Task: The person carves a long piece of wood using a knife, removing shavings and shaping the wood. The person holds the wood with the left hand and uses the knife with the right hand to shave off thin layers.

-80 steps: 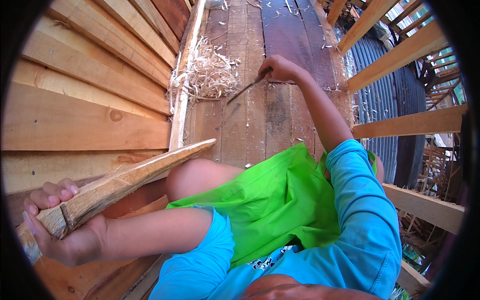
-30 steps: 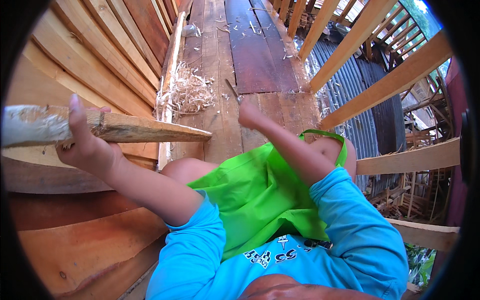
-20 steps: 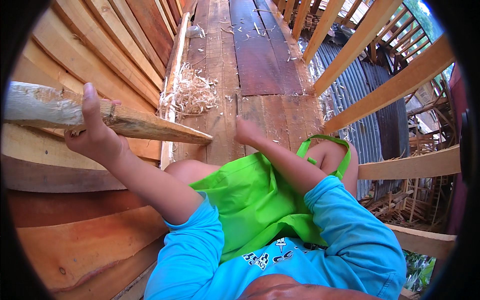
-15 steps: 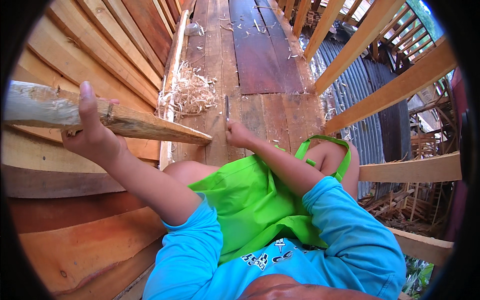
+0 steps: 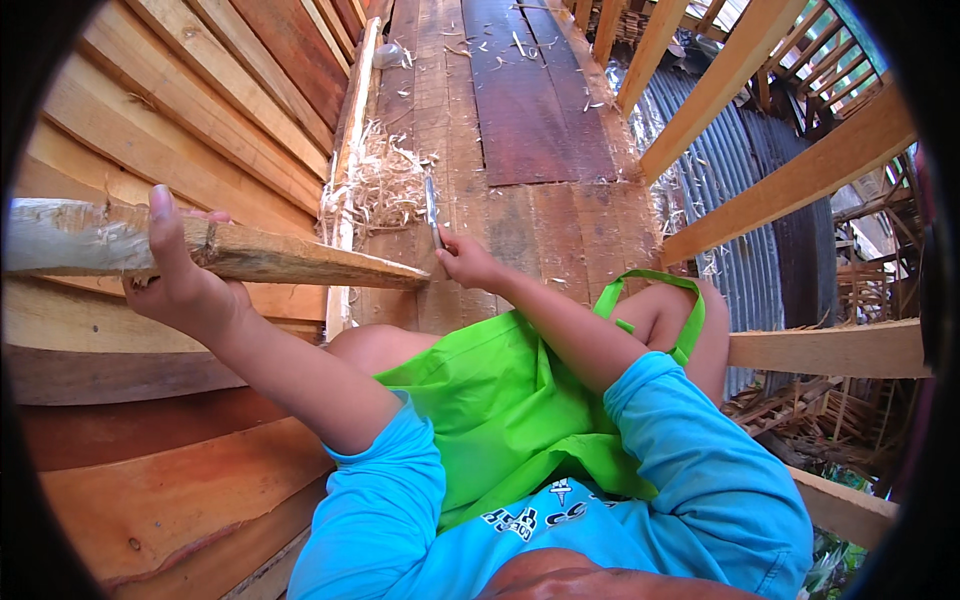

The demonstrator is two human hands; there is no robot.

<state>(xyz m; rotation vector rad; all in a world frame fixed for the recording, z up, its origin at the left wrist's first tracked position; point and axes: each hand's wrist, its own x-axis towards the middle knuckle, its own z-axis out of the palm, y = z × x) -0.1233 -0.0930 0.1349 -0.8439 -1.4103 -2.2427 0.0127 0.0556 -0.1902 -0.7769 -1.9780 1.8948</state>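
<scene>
My left hand (image 5: 185,265) grips a thick wooden pole (image 5: 290,258) from below, its thumb up along the near side. The pole's left part is pale and rounded; its right end tapers to a point near the floor's middle. In my right hand (image 5: 468,260) is a knife (image 5: 432,208), held by the handle with the fingers closed round it. Its narrow blade points away from me, just right of the pole's tip and apart from it. A green apron (image 5: 520,400) covers my lap.
A heap of curled wood shavings (image 5: 385,185) lies on the plank floor (image 5: 510,235) beyond the pole, against a pale beam (image 5: 345,200). Overlapping boards (image 5: 190,120) wall the left side. Wooden rails (image 5: 800,175) fence the right, with corrugated metal sheets (image 5: 700,140) below.
The knife has tilted left and its flat now shows bright, with my right hand shifted slightly left. My left hand and the pole have barely moved.
</scene>
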